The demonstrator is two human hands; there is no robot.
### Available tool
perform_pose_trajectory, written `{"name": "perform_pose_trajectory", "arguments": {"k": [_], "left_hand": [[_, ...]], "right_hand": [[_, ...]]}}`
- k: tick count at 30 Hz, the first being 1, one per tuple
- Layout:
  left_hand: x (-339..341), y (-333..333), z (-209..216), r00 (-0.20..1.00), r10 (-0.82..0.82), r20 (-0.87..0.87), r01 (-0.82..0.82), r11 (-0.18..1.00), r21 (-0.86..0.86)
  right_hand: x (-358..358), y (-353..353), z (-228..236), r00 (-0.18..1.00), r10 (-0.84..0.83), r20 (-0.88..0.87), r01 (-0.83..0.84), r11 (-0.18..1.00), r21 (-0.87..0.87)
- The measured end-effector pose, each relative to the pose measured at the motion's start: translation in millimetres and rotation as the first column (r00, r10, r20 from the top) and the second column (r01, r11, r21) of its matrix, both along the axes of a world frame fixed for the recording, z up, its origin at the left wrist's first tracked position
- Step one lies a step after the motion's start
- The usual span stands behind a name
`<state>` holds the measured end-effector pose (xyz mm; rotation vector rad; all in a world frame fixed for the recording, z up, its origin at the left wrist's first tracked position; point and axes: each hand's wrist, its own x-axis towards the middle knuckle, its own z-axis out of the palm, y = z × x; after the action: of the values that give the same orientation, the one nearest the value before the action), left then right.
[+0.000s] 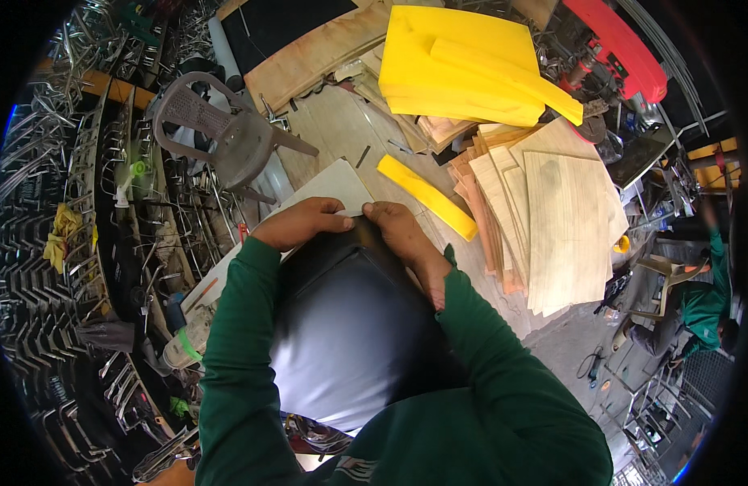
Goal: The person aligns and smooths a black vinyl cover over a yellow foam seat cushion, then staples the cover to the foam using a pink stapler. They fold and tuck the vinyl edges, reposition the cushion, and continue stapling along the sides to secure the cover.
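A glossy black sheet of leather-like material [342,324], maybe a seat cover, spreads in front of my body, with a seam line across its far part. At its narrow far edge my left hand [305,223] is closed, thumb pointing right. Close beside it, my right hand [402,235] pinches the same edge between thumb and fingers. A small pale strip shows between the two thumbs; whether it belongs to the sheet I cannot tell. Beneath the far edge lies a white board [329,184] on the worktable [325,130]. The fingers' undersides are hidden.
Beyond my right hand lie a yellow foam strip [427,197], stacked thin plywood sheets [568,227] and a large yellow foam block [463,65]. A grey plastic chair [236,146] stands at the far left, near racks of bent metal frames [42,275]. At right sits a co-worker [702,312] in green.
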<state>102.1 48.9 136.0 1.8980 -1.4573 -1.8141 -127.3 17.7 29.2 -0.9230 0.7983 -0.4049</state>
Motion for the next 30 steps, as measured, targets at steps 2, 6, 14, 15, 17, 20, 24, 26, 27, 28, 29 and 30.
{"name": "perform_pose_trajectory", "arguments": {"k": [2, 6, 14, 15, 17, 20, 24, 26, 27, 28, 29, 30], "left_hand": [[6, 2, 3, 0.985, 0.003, -0.175, 0.002, 0.999, 0.033], [-1, 6, 8, 0.996, -0.027, -0.090, 0.023, 0.999, -0.045], [-32, 42, 39, 0.962, -0.001, 0.271, 0.089, 0.945, -0.315], [-26, 41, 42, 0.983, -0.034, 0.183, 0.087, 0.953, -0.290], [-14, 36, 45, 0.999, -0.037, -0.033, 0.031, 0.986, -0.162], [-5, 28, 47, 0.980, -0.012, -0.197, -0.001, 0.998, -0.066], [-24, 36, 43, 0.995, 0.072, 0.072, -0.050, 0.962, -0.270], [-40, 45, 36, 0.936, 0.139, 0.324, 0.040, 0.872, -0.489], [-46, 49, 33, 0.874, 0.188, 0.448, 0.106, 0.826, -0.554], [-48, 50, 31, 0.876, 0.222, 0.429, 0.103, 0.782, -0.615], [-49, 51, 28, 0.882, 0.237, 0.407, 0.107, 0.742, -0.662], [-49, 51, 25, 0.888, 0.252, 0.384, 0.108, 0.698, -0.708]], "right_hand": [[-4, 0, 5, 0.999, 0.041, 0.012, -0.041, 0.997, -0.058], [-17, -7, 13, 0.992, 0.116, 0.054, -0.112, 0.991, -0.078], [-14, 22, 49, 0.966, -0.199, -0.164, 0.102, 0.879, -0.466], [-14, 26, 53, 0.960, -0.237, -0.147, 0.130, 0.846, -0.518], [-16, 30, 58, 0.951, -0.290, -0.111, 0.170, 0.785, -0.595], [-19, 31, 60, 0.942, -0.328, -0.073, 0.202, 0.728, -0.656], [-16, 25, 56, 0.945, -0.322, -0.064, 0.192, 0.700, -0.688], [-11, 21, 53, 0.949, -0.314, -0.015, 0.215, 0.684, -0.697], [-8, 19, 51, 0.949, -0.314, 0.039, 0.251, 0.673, -0.696], [-6, 16, 51, 0.952, -0.297, 0.071, 0.264, 0.682, -0.682], [-5, 14, 50, 0.964, -0.266, 0.001, 0.209, 0.753, -0.625], [-4, 13, 49, 0.975, -0.206, -0.088, 0.126, 0.830, -0.543]]}}
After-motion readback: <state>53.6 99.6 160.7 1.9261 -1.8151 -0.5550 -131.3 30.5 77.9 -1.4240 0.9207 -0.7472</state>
